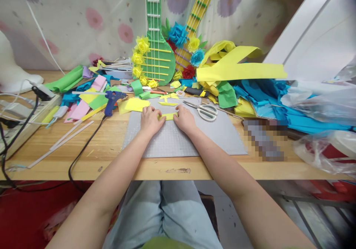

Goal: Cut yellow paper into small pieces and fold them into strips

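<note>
A yellow strip (168,117) spans the gap between the hands over the grey mat's (219,137) far half, an end apparently pinched in the curled left hand (150,120) and right hand (185,119). Uneven pulling could crease or tear it. Rightward, a knuckle might knock the scissors (205,111); leftward, a snagged cord (88,141) could drag the glue gun (110,103).

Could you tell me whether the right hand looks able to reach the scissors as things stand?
Probably yes: the scissors lie on the grey mat beside the right hand, with nothing visible covering them, though it would likely have to leave the yellow strip first.
</note>
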The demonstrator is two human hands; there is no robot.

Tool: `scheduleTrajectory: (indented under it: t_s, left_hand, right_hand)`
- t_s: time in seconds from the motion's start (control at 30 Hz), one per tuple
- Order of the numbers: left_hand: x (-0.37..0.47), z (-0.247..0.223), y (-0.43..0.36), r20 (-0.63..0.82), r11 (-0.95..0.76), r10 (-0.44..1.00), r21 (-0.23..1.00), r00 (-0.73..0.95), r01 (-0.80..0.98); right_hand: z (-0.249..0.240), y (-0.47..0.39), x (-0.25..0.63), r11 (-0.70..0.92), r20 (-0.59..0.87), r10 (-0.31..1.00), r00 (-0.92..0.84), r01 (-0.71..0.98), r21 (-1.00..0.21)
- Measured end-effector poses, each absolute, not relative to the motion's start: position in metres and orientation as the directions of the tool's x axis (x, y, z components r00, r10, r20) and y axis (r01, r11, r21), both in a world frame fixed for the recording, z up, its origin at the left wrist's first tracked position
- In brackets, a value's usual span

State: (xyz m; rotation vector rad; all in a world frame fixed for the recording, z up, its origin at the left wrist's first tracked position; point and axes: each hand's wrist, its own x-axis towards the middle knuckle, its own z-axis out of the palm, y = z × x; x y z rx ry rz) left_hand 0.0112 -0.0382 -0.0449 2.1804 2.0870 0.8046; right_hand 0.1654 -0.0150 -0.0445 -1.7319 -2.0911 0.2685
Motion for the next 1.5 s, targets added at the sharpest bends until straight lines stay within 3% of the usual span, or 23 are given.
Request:
scheduleTrajectory:
  t_s: [0.33,0.53,0.93,1.13,1.3,1.5]
  left_hand:
    - [0.015,-0.046,-0.040,0.341,-0.076,0.939,0.327,-0.043,0.942]
    - [0.014,-0.046,-0.040,0.285,-0.048,0.957,0.362,-0.062,0.931]
    - [-0.003,-0.049,-0.035,0.172,-0.052,0.984,0.486,-0.037,0.872]
    - [-0.008,-0.049,-0.033,0.177,-0.056,0.981,0.668,-0.085,0.742]
    - [-0.006,-0.049,-0.038,0.235,-0.140,0.972,0.512,0.019,0.847]
    - [-0.005,-0.051,-0.039,0.254,-0.144,0.967,0.468,0.024,0.872]
  right_hand:
    - [-0.045,-0.023,0.158,0.252,0.228,0.952,-0.205,0.947,-0.200]
    - [-0.043,-0.026,0.161,0.242,0.193,0.959,-0.210,0.957,-0.160]
    - [-0.050,-0.020,0.165,0.229,0.150,0.969,-0.199,0.949,-0.218]
    - [-0.049,-0.018,0.172,0.224,0.177,0.970,-0.170,0.908,-0.354]
    - [-0.045,-0.019,0.176,0.242,0.194,0.967,-0.166,0.838,-0.489]
    - [-0.047,-0.021,0.175,0.360,0.269,0.928,-0.259,0.813,-0.457]
